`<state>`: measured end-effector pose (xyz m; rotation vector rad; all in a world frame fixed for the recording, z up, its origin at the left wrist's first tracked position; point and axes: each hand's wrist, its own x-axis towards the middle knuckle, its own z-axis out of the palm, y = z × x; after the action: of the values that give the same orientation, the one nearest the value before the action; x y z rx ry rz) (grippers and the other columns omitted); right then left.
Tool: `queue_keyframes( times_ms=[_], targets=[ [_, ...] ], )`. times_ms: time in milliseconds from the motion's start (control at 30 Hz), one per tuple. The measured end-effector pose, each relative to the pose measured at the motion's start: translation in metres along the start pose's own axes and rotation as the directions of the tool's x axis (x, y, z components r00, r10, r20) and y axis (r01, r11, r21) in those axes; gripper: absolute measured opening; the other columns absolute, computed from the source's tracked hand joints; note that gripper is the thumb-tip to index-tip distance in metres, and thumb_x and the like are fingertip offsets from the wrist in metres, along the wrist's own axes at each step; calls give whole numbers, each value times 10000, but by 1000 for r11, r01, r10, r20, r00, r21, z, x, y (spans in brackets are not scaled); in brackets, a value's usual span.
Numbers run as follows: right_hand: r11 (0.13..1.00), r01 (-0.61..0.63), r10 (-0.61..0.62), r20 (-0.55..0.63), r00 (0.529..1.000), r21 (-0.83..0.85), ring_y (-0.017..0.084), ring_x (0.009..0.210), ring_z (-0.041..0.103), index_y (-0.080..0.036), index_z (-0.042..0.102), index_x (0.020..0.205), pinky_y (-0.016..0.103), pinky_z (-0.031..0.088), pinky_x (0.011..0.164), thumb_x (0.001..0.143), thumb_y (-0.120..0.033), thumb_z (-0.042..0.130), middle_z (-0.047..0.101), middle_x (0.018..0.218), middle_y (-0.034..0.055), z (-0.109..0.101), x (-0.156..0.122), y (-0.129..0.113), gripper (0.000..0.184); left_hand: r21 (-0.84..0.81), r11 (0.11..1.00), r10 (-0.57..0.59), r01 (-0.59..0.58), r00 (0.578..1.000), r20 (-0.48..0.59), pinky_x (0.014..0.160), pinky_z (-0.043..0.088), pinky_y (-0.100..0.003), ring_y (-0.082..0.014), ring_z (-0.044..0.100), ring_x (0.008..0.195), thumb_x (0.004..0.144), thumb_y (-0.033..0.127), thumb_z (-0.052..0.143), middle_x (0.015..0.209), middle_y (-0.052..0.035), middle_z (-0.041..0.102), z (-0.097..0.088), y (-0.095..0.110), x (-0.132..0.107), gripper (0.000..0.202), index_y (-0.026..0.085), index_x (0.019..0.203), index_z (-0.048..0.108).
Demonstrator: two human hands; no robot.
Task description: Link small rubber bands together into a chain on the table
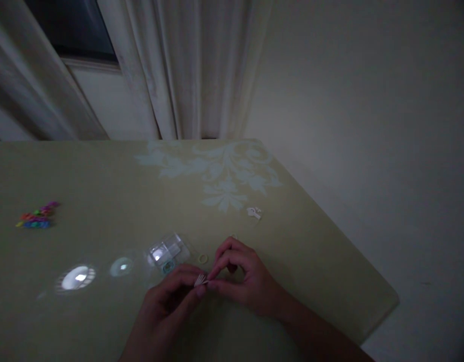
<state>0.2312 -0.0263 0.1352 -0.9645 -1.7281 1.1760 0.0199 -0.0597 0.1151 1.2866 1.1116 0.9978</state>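
Note:
Both hands meet near the front of a pale yellow-green table (103,171). My left hand (167,306) and my right hand (243,279) pinch a small white pronged piece (200,280) between their fingertips; what it is I cannot make out. Fingers of both hands are curled and pressed together on it. Just beyond the hands lie a small yellow ring (202,259) and a teal ring (167,267) on the tabletop.
A clear plastic packet (167,250) lies behind the hands. A heap of coloured loom bands (37,217) sits far left. A small white piece (254,212) lies near the floral print. Curtains (186,65) hang behind; the table's right edge drops to a pale floor.

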Motion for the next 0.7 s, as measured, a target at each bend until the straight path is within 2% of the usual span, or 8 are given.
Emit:
queue_keyframes(
  times_ms=[100, 167, 267, 333, 433, 533, 700],
  targets=[
    [999, -10, 4, -156, 988, -40, 117, 722, 514, -223, 765, 871, 257, 422, 643, 852, -267, 825, 600, 939, 9, -15, 7, 6, 77, 48, 999, -13, 15, 999, -40, 812, 599, -245, -203, 726, 924, 912, 395, 733, 957, -61, 758, -3, 1, 0, 189, 236, 834, 797],
    [995, -19, -11, -285, 959, -102, 112, 672, 464, -213, 756, 863, 262, 396, 620, 860, -243, 797, 589, 910, 5, -29, 12, 11, 51, 51, 999, -13, 17, 997, -79, 808, 605, -243, -203, 733, 916, 874, 398, 771, 961, -57, 764, -3, 3, -1, 177, 234, 809, 792],
    [969, -84, -8, -367, 930, -234, 120, 649, 434, -207, 754, 855, 271, 371, 606, 861, -202, 757, 565, 856, -1, -49, 16, 18, 8, 10, 997, -74, 76, 986, -150, 804, 619, -255, -217, 756, 913, 805, 421, 829, 993, -58, 792, 1, 6, -2, 179, 244, 792, 810],
    [946, -131, 15, -363, 932, -298, 122, 644, 435, -204, 757, 855, 271, 366, 599, 853, -179, 752, 559, 847, -2, -57, 17, 22, 26, -27, 992, -124, 121, 972, -202, 828, 625, -272, -233, 767, 942, 782, 458, 840, 1032, -65, 812, 5, 9, -2, 203, 257, 806, 831],
    [910, -183, 72, -293, 953, -373, 123, 665, 477, -201, 764, 854, 268, 391, 624, 852, -157, 773, 580, 868, 1, -60, 16, 27, 45, -39, 988, -152, 147, 961, -233, 800, 635, -271, -243, 777, 938, 759, 481, 853, 1046, -74, 821, 6, 11, -3, 229, 258, 812, 844],
    [873, -204, 114, -220, 969, -444, 148, 801, 579, -206, 777, 886, 277, 450, 724, 863, -147, 792, 608, 952, 19, -55, 16, 32, 65, -15, 993, -116, 115, 968, -223, 758, 644, -258, -235, 783, 889, 750, 459, 866, 1006, -71, 814, 2, 10, -4, 225, 242, 806, 835],
    [790, -212, 108, -210, 972, -576, 192, 976, 632, -184, 764, 970, 328, 487, 887, 892, -141, 775, 602, 1067, 55, -45, 17, 39, 90, 31, 999, -35, 44, 970, -239, 773, 638, -231, -210, 776, 885, 770, 411, 864, 972, -52, 793, -5, 6, -5, 195, 231, 752, 792]
  ],
)
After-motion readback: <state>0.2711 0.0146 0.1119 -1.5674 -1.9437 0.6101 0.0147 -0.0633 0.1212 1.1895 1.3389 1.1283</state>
